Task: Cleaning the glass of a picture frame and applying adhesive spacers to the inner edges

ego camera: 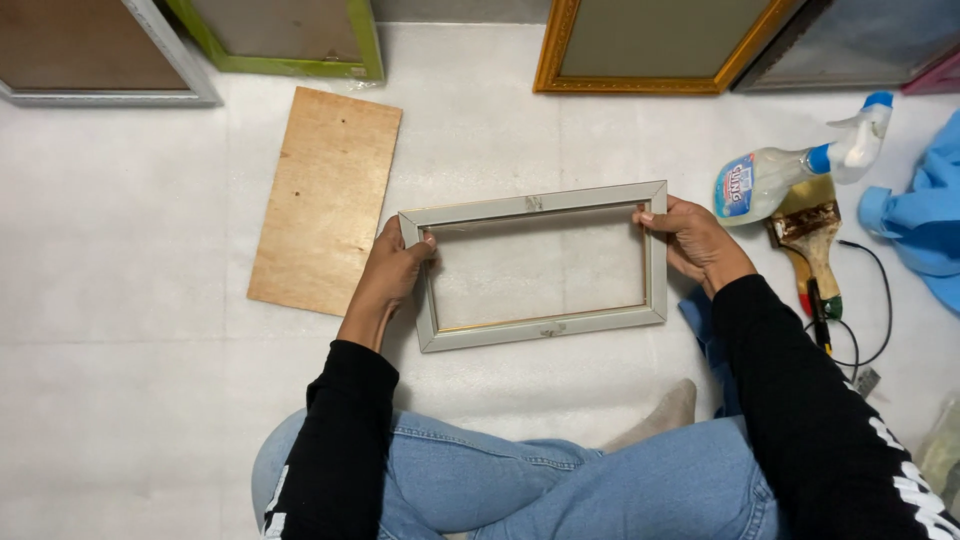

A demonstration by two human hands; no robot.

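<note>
Crossed legs in blue jeans [560,490] fill the bottom of the view, a socked toe [672,408] poking out, and just beyond them sits the grey picture frame [535,266], flat on the white floor sheet [120,300] near its middle. Left hand [392,275] is closed on the frame's left rail, thumb hooked over the inner edge; right hand [693,240] is clamped on the right rail, fingertips curled onto the top corner. A plywood backing board [325,200] lies just left of the frame, apart from it. Off to the right: a spray bottle [790,170], a paintbrush [812,245], a thin black cable [870,320] and blue cloth [925,210].

Risk, as I judge it: whether a glass pane sits in that opening is hard to tell, and if one does, tilting the frame could let it slide out. The frame's mitred corners could also rack under an uneven pull.

Along the sheet's far edge, four other frames are cut off by the picture. Part of the right palm hides behind the rail.
</note>
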